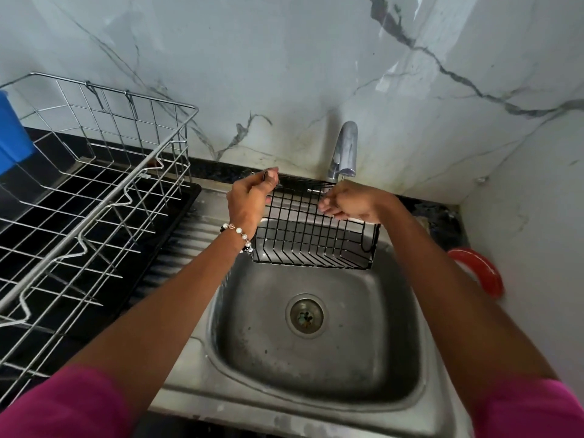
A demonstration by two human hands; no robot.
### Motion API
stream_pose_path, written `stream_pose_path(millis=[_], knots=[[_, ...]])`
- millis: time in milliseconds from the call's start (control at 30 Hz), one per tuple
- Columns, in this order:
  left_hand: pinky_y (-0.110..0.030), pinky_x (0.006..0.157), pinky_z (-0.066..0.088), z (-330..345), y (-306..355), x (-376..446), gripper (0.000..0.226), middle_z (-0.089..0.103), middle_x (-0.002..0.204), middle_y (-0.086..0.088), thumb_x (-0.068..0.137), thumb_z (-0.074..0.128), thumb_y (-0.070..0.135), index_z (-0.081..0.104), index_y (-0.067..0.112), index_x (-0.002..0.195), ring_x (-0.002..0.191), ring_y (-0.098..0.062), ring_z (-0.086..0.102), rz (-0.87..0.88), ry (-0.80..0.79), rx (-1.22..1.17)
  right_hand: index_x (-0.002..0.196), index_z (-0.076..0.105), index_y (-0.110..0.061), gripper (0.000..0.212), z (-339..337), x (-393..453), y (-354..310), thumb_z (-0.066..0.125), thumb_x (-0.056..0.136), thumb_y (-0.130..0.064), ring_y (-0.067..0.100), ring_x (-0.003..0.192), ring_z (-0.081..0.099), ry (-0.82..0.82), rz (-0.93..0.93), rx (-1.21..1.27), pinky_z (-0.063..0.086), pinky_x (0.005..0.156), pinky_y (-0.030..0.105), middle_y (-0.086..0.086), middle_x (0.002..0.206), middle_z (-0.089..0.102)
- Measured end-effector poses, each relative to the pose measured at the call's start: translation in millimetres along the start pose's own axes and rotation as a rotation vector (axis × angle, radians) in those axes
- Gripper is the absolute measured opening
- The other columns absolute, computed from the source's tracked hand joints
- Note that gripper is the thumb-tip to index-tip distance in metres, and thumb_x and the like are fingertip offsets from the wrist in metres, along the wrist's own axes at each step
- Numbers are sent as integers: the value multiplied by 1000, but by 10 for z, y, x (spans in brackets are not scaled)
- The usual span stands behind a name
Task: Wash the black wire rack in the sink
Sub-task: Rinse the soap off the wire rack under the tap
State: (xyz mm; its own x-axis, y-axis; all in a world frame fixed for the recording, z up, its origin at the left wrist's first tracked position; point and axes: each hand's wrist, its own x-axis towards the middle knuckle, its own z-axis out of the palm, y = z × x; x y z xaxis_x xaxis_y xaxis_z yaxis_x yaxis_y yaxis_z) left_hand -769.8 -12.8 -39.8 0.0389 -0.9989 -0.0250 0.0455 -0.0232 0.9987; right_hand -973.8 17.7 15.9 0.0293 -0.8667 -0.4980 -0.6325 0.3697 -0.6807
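A black wire rack [311,238] hangs tilted above the far side of a steel sink [316,368], just under the chrome tap [344,151]. My left hand [249,200] grips the rack's upper left corner, fingers curled round the top wire. My right hand [346,202] lies on the rack's upper right part below the spout, fingers pointing left; whether they curl round a wire I cannot make out. No water stream shows from the tap. The drain [306,317] in the basin is uncovered.
A large silver wire dish rack [94,184] stands on a black tray at the left, with a blue container [11,134] at its far left end. A red ring-shaped object [483,273] lies on the counter right of the sink. Marble walls close the back and right.
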Motion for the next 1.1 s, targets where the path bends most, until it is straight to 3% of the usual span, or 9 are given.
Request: stream_pose_path(millis=[67,167,300,433,567,700,867,1000,1100], knots=[[-43,85,57,-7,35,24,55,76,81,1,59,71,70,78,31,99,83,-17,65,16,35,36,100,62,5,21,15,10,4,41,96,1,19,93,61,1,13,25,53,89,37,17,103,65],[-48,92,55,-51,134,43,55,76,93,15,58,67,75,76,39,99,103,-15,68,40,38,146,79,59,-3,27,66,6,5,37,95,2,19,72,50,10,39,-59,47,61,29,14,79,56],[-41,83,56,-129,254,26,54,76,89,15,66,69,70,76,33,104,94,-15,69,136,15,229,98,59,9,19,143,45,4,42,95,1,24,90,59,50,21,100,54,84,37,17,97,63],[-36,73,54,-211,336,-31,45,76,87,15,67,70,66,76,37,102,89,-19,69,185,12,227,92,59,5,22,298,-9,87,37,96,1,20,77,52,-76,70,37,48,75,32,8,79,56],[-28,61,44,-246,368,-94,35,76,89,15,72,73,57,76,36,101,82,-12,64,191,-5,195,101,59,11,22,310,27,90,40,96,0,20,74,49,71,29,122,44,65,30,12,78,54],[-41,83,56,-255,411,-117,38,76,89,18,60,67,69,75,47,90,87,-12,66,166,-8,165,107,56,16,25,324,24,145,39,95,2,31,96,60,33,42,100,50,95,47,33,110,60],[-47,93,55,-234,435,-127,49,77,93,12,61,70,63,78,32,98,98,-12,69,144,-29,96,110,57,13,27,321,8,201,39,97,-1,33,113,58,108,38,115,47,99,47,26,116,61],[-56,87,55,-201,418,-146,48,77,91,8,67,73,55,78,23,102,87,-13,65,111,-29,54,108,60,8,27,316,-43,222,38,98,-2,31,108,61,58,66,114,51,95,41,22,113,63],[-50,87,58,-172,422,-162,56,77,94,11,62,71,59,78,22,103,95,-12,67,77,-10,38,107,60,10,28,262,-60,238,36,98,-1,34,108,61,112,56,77,50,95,44,23,109,65]])
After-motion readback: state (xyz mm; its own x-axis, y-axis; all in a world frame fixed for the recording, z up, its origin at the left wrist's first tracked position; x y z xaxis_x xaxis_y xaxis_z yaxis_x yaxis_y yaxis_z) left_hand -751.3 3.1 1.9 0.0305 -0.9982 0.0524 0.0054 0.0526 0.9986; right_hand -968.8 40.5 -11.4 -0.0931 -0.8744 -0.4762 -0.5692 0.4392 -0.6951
